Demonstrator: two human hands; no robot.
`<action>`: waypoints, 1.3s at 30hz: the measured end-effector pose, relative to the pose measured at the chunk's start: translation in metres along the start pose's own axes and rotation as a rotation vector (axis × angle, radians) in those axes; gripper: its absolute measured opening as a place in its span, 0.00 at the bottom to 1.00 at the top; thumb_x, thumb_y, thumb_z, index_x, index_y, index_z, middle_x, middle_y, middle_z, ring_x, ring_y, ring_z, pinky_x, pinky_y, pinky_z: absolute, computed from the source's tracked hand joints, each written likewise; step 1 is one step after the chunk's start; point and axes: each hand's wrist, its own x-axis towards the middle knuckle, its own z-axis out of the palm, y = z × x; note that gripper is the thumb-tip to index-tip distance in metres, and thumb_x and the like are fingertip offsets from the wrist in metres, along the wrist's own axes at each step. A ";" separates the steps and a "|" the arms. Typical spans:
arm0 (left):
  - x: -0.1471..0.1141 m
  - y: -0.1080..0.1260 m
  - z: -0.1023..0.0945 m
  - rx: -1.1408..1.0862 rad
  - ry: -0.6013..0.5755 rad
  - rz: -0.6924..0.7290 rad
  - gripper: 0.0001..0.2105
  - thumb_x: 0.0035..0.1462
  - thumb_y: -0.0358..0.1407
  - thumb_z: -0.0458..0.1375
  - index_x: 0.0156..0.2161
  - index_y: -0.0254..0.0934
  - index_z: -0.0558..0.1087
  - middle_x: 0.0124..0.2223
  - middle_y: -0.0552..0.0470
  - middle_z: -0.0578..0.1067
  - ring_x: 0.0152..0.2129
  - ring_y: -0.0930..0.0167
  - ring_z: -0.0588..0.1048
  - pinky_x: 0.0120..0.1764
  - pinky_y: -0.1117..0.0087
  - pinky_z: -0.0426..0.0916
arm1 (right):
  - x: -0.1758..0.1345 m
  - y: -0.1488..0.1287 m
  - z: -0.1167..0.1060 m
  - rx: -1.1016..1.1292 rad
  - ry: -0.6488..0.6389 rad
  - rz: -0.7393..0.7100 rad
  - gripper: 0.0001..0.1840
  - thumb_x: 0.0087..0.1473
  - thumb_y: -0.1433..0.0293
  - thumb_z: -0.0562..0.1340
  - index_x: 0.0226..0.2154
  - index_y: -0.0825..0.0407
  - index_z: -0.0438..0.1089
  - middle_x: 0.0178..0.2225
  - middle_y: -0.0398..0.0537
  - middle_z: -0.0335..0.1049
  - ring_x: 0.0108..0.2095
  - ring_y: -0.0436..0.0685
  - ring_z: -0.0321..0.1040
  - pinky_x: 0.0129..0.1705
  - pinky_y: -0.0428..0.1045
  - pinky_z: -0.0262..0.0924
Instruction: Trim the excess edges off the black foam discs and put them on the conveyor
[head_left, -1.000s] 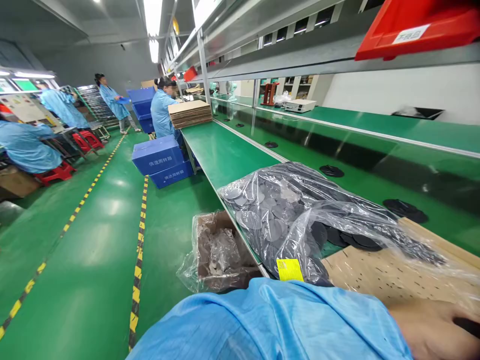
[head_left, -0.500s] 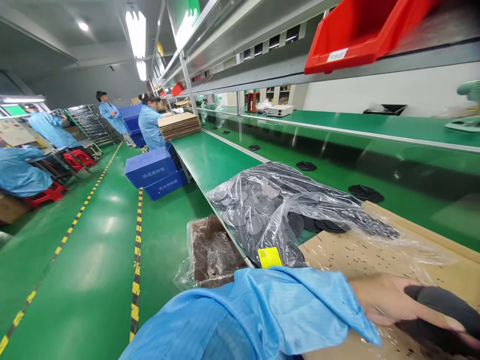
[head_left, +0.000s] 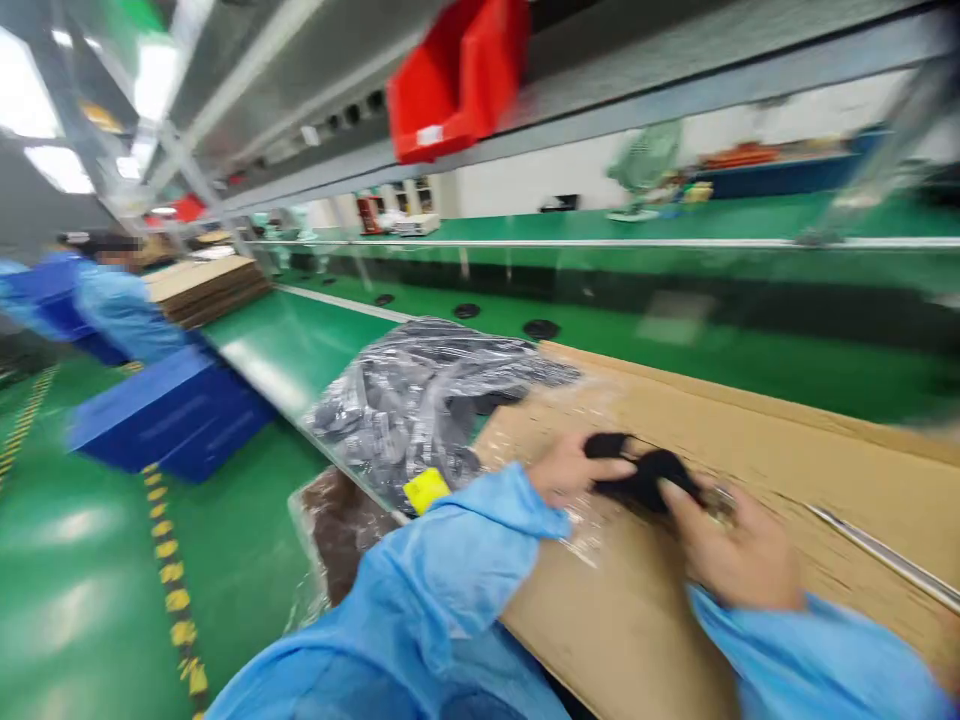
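Observation:
My left hand point(head_left: 564, 470) grips the left end of a small group of flat black disc-like pieces point(head_left: 649, 480) above the cardboard, blurred by motion. On their right side my right hand point(head_left: 742, 545) is closed with its thumb pressed on a black piece. A small shiny item point(head_left: 720, 503) shows by its fingers; I cannot make out what it is. Left of the hands lies a clear plastic bag point(head_left: 397, 380) full of dark grey discs, with a yellow label point(head_left: 426, 490) at its near end. A cardboard sheet point(head_left: 600, 620) with dark specks spreads under both hands.
A thin metal rod point(head_left: 885, 555) lies on the cardboard at right. Small black piles point(head_left: 541, 329) line the green belt behind. A red bin point(head_left: 457, 90) hangs overhead. Blue boxes point(head_left: 172, 410) and a plastic-lined carton point(head_left: 341, 530) stand on the left. A co-worker point(head_left: 124, 300) is farther off.
The view has swung right. My left hand has brought the black pieces in front of me, and my right hand has come into view, holding them too.

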 end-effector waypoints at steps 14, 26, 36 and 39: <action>-0.008 -0.003 0.004 0.127 0.000 0.009 0.20 0.40 0.33 0.70 0.41 0.30 0.75 0.41 0.45 0.77 0.40 0.65 0.74 0.50 0.61 0.66 | -0.011 -0.028 -0.005 0.118 -0.017 0.131 0.13 0.48 0.58 0.61 0.29 0.51 0.67 0.23 0.43 0.67 0.24 0.53 0.62 0.29 0.48 0.57; -0.009 -0.001 -0.001 0.119 -0.027 -0.021 0.17 0.38 0.34 0.71 0.34 0.30 0.73 0.34 0.49 0.76 0.33 0.69 0.74 0.43 0.65 0.67 | -0.003 -0.021 -0.006 0.462 -0.122 0.220 0.21 0.37 0.58 0.69 0.33 0.53 0.72 0.32 0.48 0.74 0.32 0.57 0.70 0.37 0.52 0.66; -0.008 0.006 0.004 0.026 0.007 -0.096 0.20 0.41 0.35 0.70 0.40 0.32 0.71 0.37 0.48 0.76 0.34 0.69 0.74 0.38 0.69 0.70 | -0.004 -0.023 -0.004 0.409 -0.104 0.099 0.16 0.45 0.59 0.66 0.34 0.53 0.72 0.30 0.46 0.73 0.30 0.55 0.69 0.34 0.50 0.65; -0.006 0.009 0.001 -0.039 0.061 -0.223 0.18 0.44 0.37 0.69 0.39 0.35 0.70 0.31 0.53 0.72 0.24 0.75 0.70 0.23 0.77 0.65 | -0.009 -0.028 -0.003 0.426 -0.106 -0.097 0.13 0.52 0.61 0.62 0.36 0.52 0.72 0.36 0.50 0.73 0.37 0.57 0.70 0.42 0.52 0.66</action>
